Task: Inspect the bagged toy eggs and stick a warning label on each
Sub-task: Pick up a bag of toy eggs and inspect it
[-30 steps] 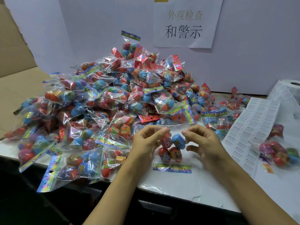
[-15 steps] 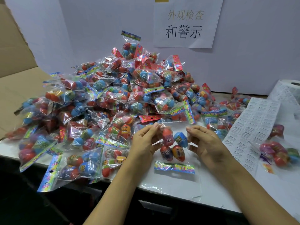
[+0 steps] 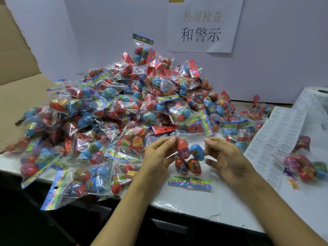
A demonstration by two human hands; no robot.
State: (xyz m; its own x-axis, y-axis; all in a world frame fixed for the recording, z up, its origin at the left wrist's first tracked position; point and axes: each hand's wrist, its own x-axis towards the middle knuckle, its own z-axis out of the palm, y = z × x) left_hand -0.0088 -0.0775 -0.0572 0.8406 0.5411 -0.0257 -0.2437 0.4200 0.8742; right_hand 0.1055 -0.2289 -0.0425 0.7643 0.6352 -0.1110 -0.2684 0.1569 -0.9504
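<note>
Head-cam view down onto a white table point(image 3: 186, 208) w/ two bare hands at centre. Left hand point(image 3: 158, 157) and right hand point(image 3: 225, 157) hold one clear bag of toy eggs point(image 3: 190, 157) between them, lifted just above the table edge area. Each hand pinches an upper corner of the bag w/ thumb and fingertips; fingers are curled onto the plastic, not spread. Inside the bag: four eggs, red and blue on top, red and orange below, each w/ a small printed band. The bag's colourful header strip point(image 3: 189, 182) hangs at the bottom, nearest the viewer, so the bag is upside down.

Behind and to the left, a big pile of bagged eggs point(image 3: 115, 112) covers most of the table, reaching up against a white back wall. A paper sign point(image 3: 204, 23) w/ Chinese characters is stuck on that wall above the pile.

To the right, a sheet of small printed labels point(image 3: 276, 144) lies flat, running up to a label roll point(image 3: 317, 98) at the far right. One separate bag of eggs point(image 3: 305, 166) lies just beside the sheet, at the right edge. Brown cardboard point(image 3: 16, 68) stands at far left.
</note>
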